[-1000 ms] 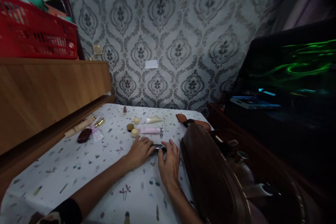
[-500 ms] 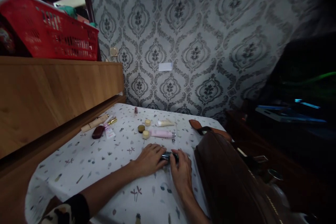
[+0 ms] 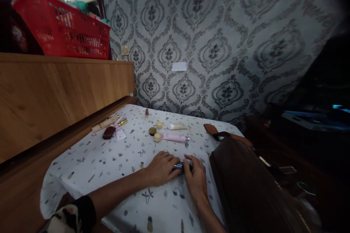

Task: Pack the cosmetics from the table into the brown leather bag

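Observation:
A small dark, shiny cylindrical tube [image 3: 179, 166] lies low over the patterned tablecloth, between my two hands. My left hand [image 3: 162, 169] is closed around its left end, fingers bent over it. At the other end, my right hand [image 3: 196, 176] grips it with the thumb on top and the index finger curved behind. Fingers cover both ends, so its exact kind does not show. Beyond the hands lie a pink squeeze tube [image 3: 175, 137], a cream tube [image 3: 178, 126], two small pale-yellow pots [image 3: 158, 137] [image 3: 159, 125] and an olive-brown round lid [image 3: 152, 131].
A brown leather bag [image 3: 240, 182] with a tan strap [image 3: 212, 130] stands close on the right. Several cosmetics, including a dark red case [image 3: 108, 133], lie at the table's left. A wooden cabinet [image 3: 68, 94] carrying a red basket [image 3: 68, 29] borders the left; a patterned wall closes the back.
The whole view has shifted, so table and hands appear further right. Both hands stay on the dark tube; my right index finger looks slightly more raised.

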Tool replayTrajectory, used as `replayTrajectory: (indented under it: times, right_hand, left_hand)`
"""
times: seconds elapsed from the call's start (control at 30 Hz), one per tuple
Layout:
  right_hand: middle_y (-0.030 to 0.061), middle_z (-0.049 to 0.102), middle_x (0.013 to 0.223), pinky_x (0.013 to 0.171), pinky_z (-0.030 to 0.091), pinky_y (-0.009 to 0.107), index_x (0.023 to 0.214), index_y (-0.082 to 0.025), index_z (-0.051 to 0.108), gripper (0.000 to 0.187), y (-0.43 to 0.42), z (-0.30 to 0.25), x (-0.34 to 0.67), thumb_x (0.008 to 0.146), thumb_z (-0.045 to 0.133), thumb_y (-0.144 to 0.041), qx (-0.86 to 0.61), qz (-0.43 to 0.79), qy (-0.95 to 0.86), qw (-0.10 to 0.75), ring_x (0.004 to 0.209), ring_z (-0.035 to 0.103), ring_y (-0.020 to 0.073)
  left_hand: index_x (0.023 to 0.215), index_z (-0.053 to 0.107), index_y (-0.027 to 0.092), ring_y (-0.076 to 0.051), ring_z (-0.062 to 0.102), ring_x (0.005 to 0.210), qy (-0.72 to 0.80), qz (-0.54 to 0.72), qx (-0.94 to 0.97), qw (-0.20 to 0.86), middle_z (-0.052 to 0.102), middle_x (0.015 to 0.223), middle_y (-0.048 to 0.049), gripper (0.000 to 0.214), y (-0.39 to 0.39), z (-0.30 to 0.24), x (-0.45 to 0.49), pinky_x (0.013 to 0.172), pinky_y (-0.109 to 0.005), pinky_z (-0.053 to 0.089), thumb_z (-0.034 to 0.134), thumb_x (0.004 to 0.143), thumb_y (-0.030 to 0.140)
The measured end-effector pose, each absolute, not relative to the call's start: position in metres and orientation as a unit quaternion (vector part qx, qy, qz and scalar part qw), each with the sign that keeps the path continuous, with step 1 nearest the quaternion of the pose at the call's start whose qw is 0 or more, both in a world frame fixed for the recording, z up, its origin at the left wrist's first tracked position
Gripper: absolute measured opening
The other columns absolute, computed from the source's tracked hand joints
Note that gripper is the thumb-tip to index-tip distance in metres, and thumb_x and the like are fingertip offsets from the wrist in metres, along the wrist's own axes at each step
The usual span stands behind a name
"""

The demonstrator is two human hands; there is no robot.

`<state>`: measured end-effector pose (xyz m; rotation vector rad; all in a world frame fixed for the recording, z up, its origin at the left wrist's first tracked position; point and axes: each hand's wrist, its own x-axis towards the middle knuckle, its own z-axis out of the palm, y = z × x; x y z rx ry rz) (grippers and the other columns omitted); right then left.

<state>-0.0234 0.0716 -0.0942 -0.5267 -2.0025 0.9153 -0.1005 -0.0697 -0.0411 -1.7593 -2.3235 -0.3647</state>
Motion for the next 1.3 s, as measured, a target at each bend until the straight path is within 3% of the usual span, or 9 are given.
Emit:
replayTrajectory:
  times: [0.27, 0.43, 0.63, 0.77, 0.9, 1.03, 1.3]
  right_hand:
    - [0.0147, 0.069, 0.100, 0.089, 0.047, 0.048, 0.094, -0.018, 0.066, 0.039, 0.070, -0.099, -0.026, 0.085, 0.045, -0.049, -0.187, 0.375, -0.799, 0.431, 0.100, 0.060, 0.0311]
    - [0.0173, 0.064, 0.113, 0.101, 0.041, 0.052, 0.101, -0.018, 0.065, 0.039, 0.065, -0.111, -0.030, 0.087, 0.044, -0.048, -0.174, 0.338, -0.816, 0.435, 0.120, 0.052, 0.0328]
    - [0.0186, 0.060, 0.120, 0.104, 0.040, 0.053, 0.107, -0.015, 0.066, 0.041, 0.062, -0.114, -0.029, 0.087, 0.049, -0.046, -0.172, 0.317, -0.832, 0.422, 0.124, 0.049, 0.0334]
    - [0.0177, 0.059, 0.124, 0.103, 0.041, 0.053, 0.111, -0.016, 0.065, 0.039, 0.057, -0.111, -0.027, 0.085, 0.054, -0.043, -0.174, 0.309, -0.841, 0.409, 0.123, 0.049, 0.0329]
    - [0.0163, 0.057, 0.127, 0.104, 0.041, 0.052, 0.113, -0.018, 0.065, 0.035, 0.052, -0.106, -0.024, 0.083, 0.058, -0.036, -0.182, 0.309, -0.849, 0.387, 0.123, 0.049, 0.0324]
    - [0.0171, 0.056, 0.128, 0.104, 0.041, 0.052, 0.115, -0.018, 0.065, 0.036, 0.047, -0.099, -0.023, 0.082, 0.060, -0.031, -0.196, 0.306, -0.852, 0.377, 0.123, 0.049, 0.0328]
    - [0.0135, 0.062, 0.116, 0.103, 0.043, 0.047, 0.111, -0.017, 0.065, 0.027, 0.038, -0.083, -0.018, 0.090, 0.048, -0.021, -0.199, 0.318, -0.844, 0.383, 0.115, 0.054, 0.0270]
  left_hand:
    - [0.118, 0.052, 0.019, -0.024, 0.060, 0.102, -0.795, -0.101, -0.593, 0.080, 0.066, 0.108, -0.0071, 0.032, -0.073, -0.036, -0.105, 0.086, -0.037, 0.045, 0.055, 0.095, 0.041]
    - [0.120, 0.052, 0.020, -0.024, 0.058, 0.105, -0.796, -0.117, -0.587, 0.089, 0.065, 0.113, -0.0077, 0.030, -0.079, -0.037, -0.113, 0.089, -0.039, 0.045, 0.051, 0.097, 0.040]
    - [0.119, 0.057, 0.021, -0.019, 0.058, 0.109, -0.806, -0.173, -0.542, 0.161, 0.066, 0.115, -0.0057, 0.029, -0.098, -0.040, -0.141, 0.096, -0.034, 0.045, 0.042, 0.101, 0.038]
    - [0.118, 0.058, 0.018, -0.024, 0.054, 0.117, -0.834, -0.184, -0.478, 0.206, 0.064, 0.121, -0.0097, 0.030, -0.132, -0.037, -0.183, 0.106, -0.042, 0.040, 0.038, 0.100, 0.033]
    - [0.115, 0.058, 0.015, -0.033, 0.049, 0.123, -0.863, -0.202, -0.384, 0.258, 0.059, 0.126, -0.0175, 0.036, -0.175, -0.031, -0.226, 0.105, -0.057, 0.037, 0.035, 0.098, 0.036]
    - [0.114, 0.057, 0.016, -0.032, 0.048, 0.126, -0.867, -0.210, -0.348, 0.287, 0.057, 0.129, -0.0168, 0.040, -0.198, -0.033, -0.242, 0.107, -0.054, 0.039, 0.029, 0.099, 0.040]
    - [0.132, 0.052, 0.017, -0.027, 0.034, 0.143, -0.777, -0.152, -0.561, 0.244, 0.049, 0.147, -0.0138, 0.046, -0.124, -0.038, -0.182, 0.116, -0.051, 0.032, 0.029, 0.102, 0.043]
